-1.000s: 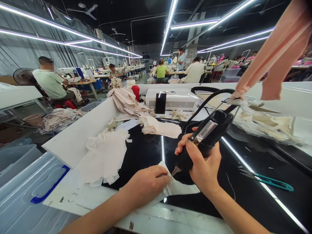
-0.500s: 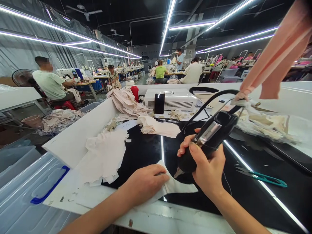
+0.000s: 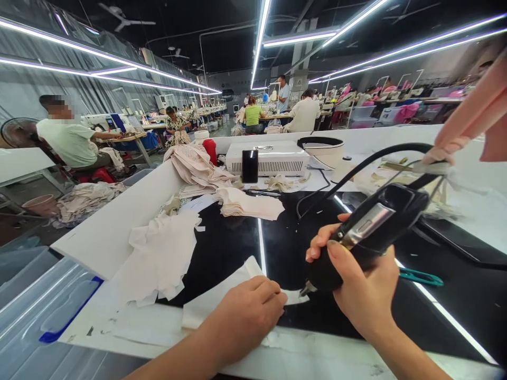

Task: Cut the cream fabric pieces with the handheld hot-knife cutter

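My right hand [image 3: 366,290] is wrapped round a black corded power tool [image 3: 368,221], which looks like a handheld electric fabric cutter. The tool is tilted, and its small metal tip points down at the right end of a white fabric piece [image 3: 216,293]. My left hand [image 3: 253,311] lies over that fabric with fingers closed on it, hiding its middle. One corner of the fabric sticks up behind the knuckles. A strip extends past my left fingertips to the metal tip; whether the tip touches it I cannot tell.
Pale fabric pieces [image 3: 158,258] lie at the left, and a stack of cut pieces [image 3: 251,204] lies farther back. A phone [image 3: 250,166] leans on a white box [image 3: 285,158]. Teal snips [image 3: 422,276] lie right of my right hand. The tool's cable [image 3: 356,169] arches behind it.
My right hand and the tool have moved right and slightly down. More of the white fabric shows left of my left hand, which has shifted a little right. The view has turned slightly.
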A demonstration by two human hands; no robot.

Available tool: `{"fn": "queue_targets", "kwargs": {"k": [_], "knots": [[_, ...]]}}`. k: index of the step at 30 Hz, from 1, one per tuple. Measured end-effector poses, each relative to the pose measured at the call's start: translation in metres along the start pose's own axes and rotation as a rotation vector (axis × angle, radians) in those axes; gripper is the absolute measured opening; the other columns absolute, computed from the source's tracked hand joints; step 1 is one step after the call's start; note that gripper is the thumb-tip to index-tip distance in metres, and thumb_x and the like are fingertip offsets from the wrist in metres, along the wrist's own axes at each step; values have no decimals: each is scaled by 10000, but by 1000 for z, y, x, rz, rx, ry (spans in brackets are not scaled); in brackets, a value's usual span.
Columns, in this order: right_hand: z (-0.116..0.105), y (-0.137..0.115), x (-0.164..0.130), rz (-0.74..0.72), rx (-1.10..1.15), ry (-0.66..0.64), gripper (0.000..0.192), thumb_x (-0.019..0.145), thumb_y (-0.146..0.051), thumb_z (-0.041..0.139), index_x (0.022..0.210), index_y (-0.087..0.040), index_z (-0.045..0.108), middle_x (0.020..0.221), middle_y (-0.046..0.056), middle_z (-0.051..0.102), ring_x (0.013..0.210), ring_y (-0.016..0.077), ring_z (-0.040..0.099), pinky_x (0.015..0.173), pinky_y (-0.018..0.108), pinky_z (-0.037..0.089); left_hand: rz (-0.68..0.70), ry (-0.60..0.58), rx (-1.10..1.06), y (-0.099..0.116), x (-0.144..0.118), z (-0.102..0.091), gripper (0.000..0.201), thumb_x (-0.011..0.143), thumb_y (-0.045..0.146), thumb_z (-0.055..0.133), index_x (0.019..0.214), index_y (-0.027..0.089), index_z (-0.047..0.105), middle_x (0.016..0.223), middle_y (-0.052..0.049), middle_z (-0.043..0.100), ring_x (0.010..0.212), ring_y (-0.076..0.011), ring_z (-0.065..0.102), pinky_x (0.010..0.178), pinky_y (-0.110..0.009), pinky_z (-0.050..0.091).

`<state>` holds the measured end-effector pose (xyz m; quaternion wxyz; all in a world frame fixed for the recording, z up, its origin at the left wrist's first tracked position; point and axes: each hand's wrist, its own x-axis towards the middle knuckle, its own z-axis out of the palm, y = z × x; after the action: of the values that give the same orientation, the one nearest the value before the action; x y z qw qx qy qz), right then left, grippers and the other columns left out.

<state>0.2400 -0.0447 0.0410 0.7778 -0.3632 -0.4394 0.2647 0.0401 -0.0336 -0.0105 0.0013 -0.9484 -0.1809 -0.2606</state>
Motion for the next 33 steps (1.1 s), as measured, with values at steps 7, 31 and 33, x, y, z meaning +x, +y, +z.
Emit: {"fn": "queue_targets", "kwargs": {"k": [7,31,33], "knots": [[-2,0,-5,-1,-18,-10,404,890,-382,883,1201,-310,635,847,-51,714,630,149,674,620,295,604,-43,-19,-7,1,-5,-5,178,1097,90,485,1145,147,647,1026,-69,696,943,-203,688,883,-308,632],[28,13,0,1,25,-70,304,918,-314,823,1130,-291,606,827,-55,698,615,147,656,583,294,586,-135,11,-52,0,-13,-2,251,1062,112,537,1260,184,674,1125,-108,666,986,-237,649,896,-361,637],[29,13,1,10,39,-61,317,912,-328,830,1140,-295,611,826,-57,694,614,150,654,587,302,587,-133,20,-44,1,-13,-1,231,1079,130,520,1231,185,684,1112,-104,665,977,-232,649,919,-364,635]]}}
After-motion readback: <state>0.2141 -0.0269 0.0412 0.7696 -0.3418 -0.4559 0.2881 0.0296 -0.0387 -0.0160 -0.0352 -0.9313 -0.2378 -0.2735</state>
